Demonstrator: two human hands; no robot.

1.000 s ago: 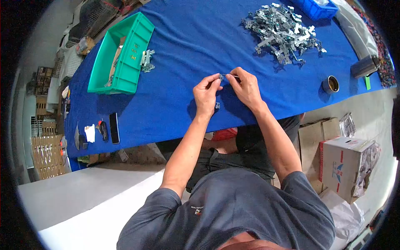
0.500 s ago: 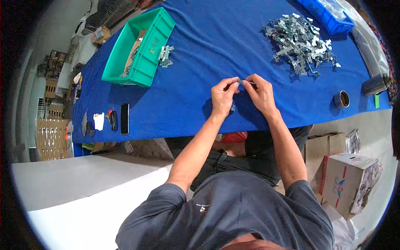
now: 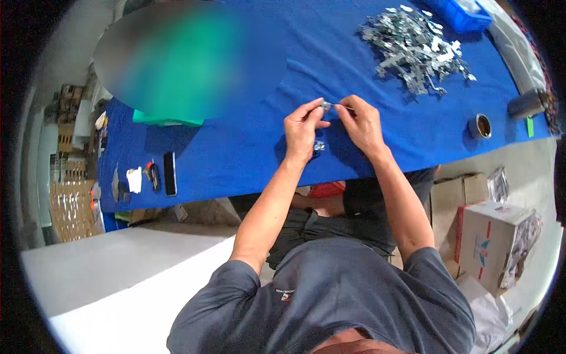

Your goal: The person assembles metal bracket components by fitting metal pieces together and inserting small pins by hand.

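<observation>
My left hand pinches a small metal piece between thumb and fingertips, above the blue cloth. Close on its right, my right hand is closed on a thin metal rod, whose tip points at the piece; whether they touch is too small to tell. Just below the left fingers, another small metal part lies on the cloth. A large heap of flat metal brackets is at the far right of the hands.
A blurred green bin stands at the upper left. A phone, a dark red-tipped tool and a white scrap lie at left. To the right are a round tin and a blue tray. A carton sits below the table.
Both hands appear slightly further left, and the view has shifted a little. The fingertips are a bit further apart, with more of the rod and the metal piece showing between them.
</observation>
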